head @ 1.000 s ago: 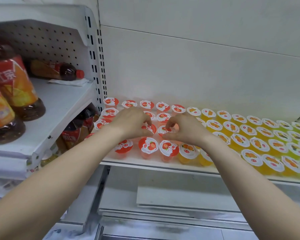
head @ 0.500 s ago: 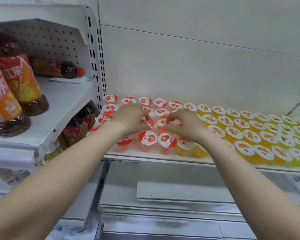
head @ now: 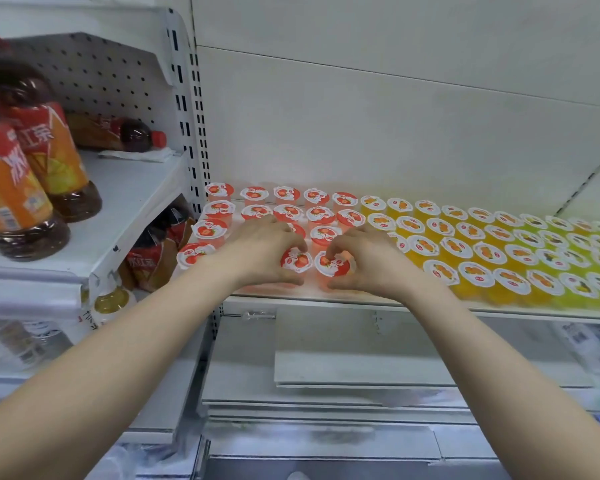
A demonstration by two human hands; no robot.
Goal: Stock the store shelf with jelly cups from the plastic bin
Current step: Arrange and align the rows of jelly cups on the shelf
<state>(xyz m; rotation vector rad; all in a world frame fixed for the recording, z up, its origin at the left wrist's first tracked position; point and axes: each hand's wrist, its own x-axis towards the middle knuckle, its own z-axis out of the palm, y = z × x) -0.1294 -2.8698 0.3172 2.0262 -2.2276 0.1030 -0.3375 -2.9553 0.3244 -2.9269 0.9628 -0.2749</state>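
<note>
jelly cups (head: 319, 216) stand in rows on the shelf (head: 499, 309). the fingers (head: 293, 237) of the left hand (head: 267, 251) are curled round one red cup (head: 294, 260) in the front row, and the fingers (head: 333, 245) of the right hand (head: 364, 261) are clamped on a second red cup (head: 331, 264) just beside it. yellow cups (head: 475, 276) are packed close to the right hand; one could be knocked off the shelf edge if the wrist is swung wide on release.

A shop: slotted shelving (head: 187, 109) stocked with jelly cups (head: 478, 233) and bottled drinks (head: 45, 157).
</note>
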